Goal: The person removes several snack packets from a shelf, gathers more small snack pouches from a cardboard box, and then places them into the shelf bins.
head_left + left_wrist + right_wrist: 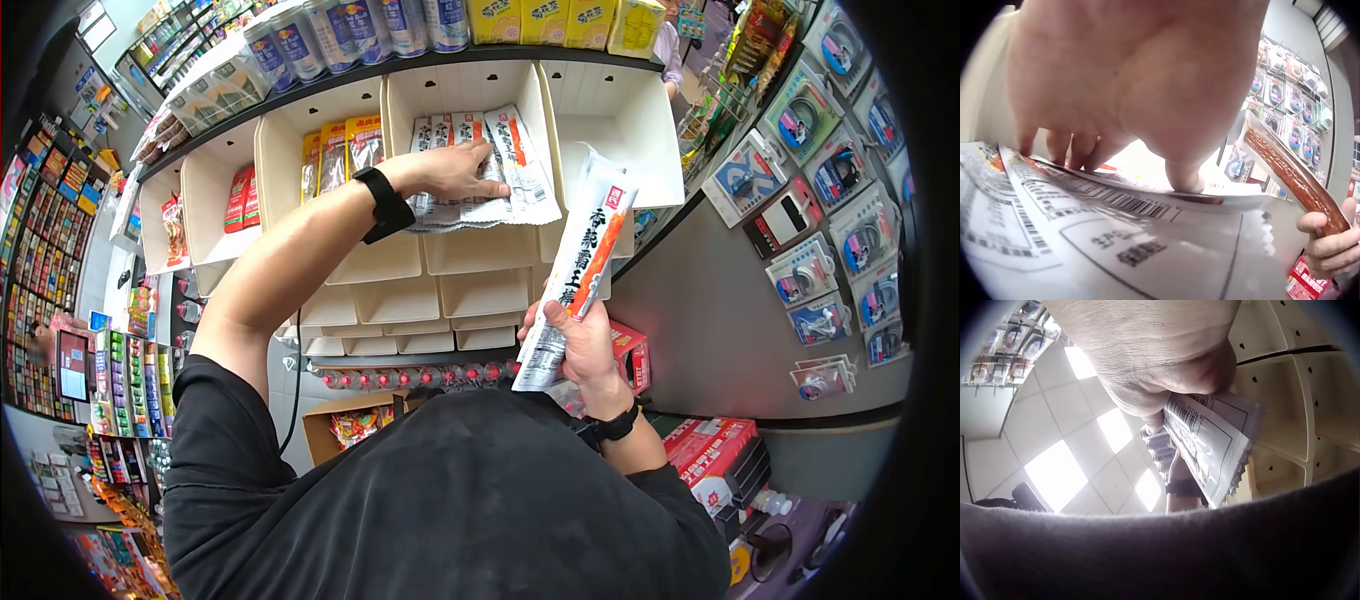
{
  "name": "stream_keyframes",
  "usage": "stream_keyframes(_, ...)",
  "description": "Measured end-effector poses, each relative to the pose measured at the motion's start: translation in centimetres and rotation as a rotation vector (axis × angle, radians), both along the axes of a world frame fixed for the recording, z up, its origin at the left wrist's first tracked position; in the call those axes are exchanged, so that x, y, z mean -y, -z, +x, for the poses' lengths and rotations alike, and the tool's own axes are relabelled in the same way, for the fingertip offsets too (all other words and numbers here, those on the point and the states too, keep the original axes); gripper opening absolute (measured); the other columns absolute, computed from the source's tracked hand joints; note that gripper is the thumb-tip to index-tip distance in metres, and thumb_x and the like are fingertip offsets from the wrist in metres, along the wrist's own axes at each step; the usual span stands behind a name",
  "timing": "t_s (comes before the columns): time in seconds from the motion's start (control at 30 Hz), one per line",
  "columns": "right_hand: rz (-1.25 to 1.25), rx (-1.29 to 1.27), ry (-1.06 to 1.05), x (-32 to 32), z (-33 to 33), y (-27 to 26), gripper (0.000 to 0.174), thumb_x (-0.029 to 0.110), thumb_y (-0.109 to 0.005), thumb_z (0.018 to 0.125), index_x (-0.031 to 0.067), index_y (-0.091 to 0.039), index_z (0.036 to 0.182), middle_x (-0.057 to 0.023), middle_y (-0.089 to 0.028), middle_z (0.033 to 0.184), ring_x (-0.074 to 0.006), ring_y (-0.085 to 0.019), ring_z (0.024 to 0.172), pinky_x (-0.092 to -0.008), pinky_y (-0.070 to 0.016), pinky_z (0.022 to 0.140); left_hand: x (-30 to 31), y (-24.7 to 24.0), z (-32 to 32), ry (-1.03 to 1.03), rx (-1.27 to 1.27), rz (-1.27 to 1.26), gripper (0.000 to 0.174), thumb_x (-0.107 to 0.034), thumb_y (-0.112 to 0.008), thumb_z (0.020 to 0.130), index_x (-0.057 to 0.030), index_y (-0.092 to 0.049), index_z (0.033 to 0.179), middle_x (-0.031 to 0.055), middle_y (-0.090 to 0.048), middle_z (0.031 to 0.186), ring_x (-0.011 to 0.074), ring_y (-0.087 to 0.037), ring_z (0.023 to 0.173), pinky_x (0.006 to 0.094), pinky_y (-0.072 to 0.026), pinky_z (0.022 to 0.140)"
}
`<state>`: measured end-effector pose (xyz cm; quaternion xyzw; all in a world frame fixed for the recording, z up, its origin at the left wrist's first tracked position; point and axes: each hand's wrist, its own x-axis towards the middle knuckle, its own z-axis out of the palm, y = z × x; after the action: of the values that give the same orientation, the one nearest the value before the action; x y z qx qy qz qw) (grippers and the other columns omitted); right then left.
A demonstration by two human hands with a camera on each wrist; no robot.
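Note:
My left hand rests on a row of long white sausage packets inside a cream bin. In the left wrist view its fingertips and thumb touch the packets' printed wrappers. My right hand grips the lower end of long sausage packets, which stand tilted in front of the bin to the right. The left wrist view shows a brown sausage through a clear side of the wrapping. Two overlapping packet ends stick out from the right hand in the right wrist view.
Neighbouring bins hold yellow snack packs and red packs. Cans and yellow drink cartons line the shelf above. Hanging accessory packs cover the right panel. Below are red-capped bottles and an open carton.

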<state>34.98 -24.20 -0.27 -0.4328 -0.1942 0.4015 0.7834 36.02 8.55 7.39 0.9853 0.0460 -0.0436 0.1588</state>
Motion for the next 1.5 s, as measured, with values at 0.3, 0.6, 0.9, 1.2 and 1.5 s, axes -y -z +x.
stream_keyframes(0.3, -0.046, 0.005, -0.035, -0.7, -0.3, -0.8, 0.032, 0.017, -0.077, 0.098, -0.0005, -0.058, 0.117, -0.0132, -0.073, 0.090, -0.0253, -0.076, 0.077, -0.0384, -0.0654, 0.066, 10.3, -4.5, -6.7, -0.042, 0.323, -0.376, 0.062, -0.057, -0.075, 0.091, 0.0048, -0.072, 0.097, 0.0220, -0.073, 0.088, 0.0351, -0.073, 0.084, 0.0440, -0.0566, 0.078)
stream_keyframes(0.6, 0.028, 0.038, -0.063, -1.8, -1.0, -0.8, 0.048, 0.029, -0.076, 0.098, -0.0004, -0.052, 0.128, -0.0135, -0.071, 0.092, -0.0248, -0.076, 0.078, -0.0374, -0.0657, 0.066, 12.2, -2.2, -7.6, -0.114, 0.245, -0.609, 0.030, -0.020, -0.085, 0.088, 0.0019, -0.065, 0.090, 0.0094, -0.071, 0.079, 0.0140, -0.064, 0.069, 0.0362, -0.0519, 0.063)
stream_keyframes(0.9, 0.042, 0.025, 0.057, -1.5, -1.0, -0.9, 0.060, 0.049, -0.071, 0.098, -0.0030, -0.054, 0.124, -0.0142, -0.071, 0.091, -0.0247, -0.075, 0.077, -0.0374, -0.0653, 0.065, 12.4, -3.6, -8.1, -0.129, 0.116, -0.907, 0.018, -0.006, -0.064, 0.103, 0.0042, -0.054, 0.113, 0.0174, -0.077, 0.099, 0.0191, -0.076, 0.090, 0.0329, -0.0661, 0.072)
stream_keyframes(1.2, 0.092, 0.024, 0.183, -0.9, -0.1, -0.3, 0.060, 0.050, -0.068, 0.101, -0.0025, -0.057, 0.129, -0.0091, -0.071, 0.103, -0.0169, -0.073, 0.091, -0.0315, -0.0615, 0.076, 11.7, -3.5, -7.0, -0.164, 0.198, -0.962, 0.017, -0.009, -0.058, 0.107, 0.0038, -0.052, 0.116, 0.0166, -0.075, 0.099, 0.0211, -0.076, 0.090, 0.0345, -0.0652, 0.072)
stream_keyframes(1.5, 0.025, -0.040, 0.270, 0.3, 0.5, -0.7, 0.039, 0.040, -0.071, 0.101, 0.0029, -0.057, 0.104, -0.0104, -0.067, 0.079, -0.0224, -0.071, 0.066, -0.0355, -0.0611, 0.054, 1.1, -5.5, -0.5, -0.407, 0.205, -0.932, 0.014, -0.009, -0.066, 0.100, 0.0048, -0.066, 0.101, 0.0085, -0.068, 0.088, 0.0184, -0.071, 0.079, 0.0342, -0.0642, 0.074)
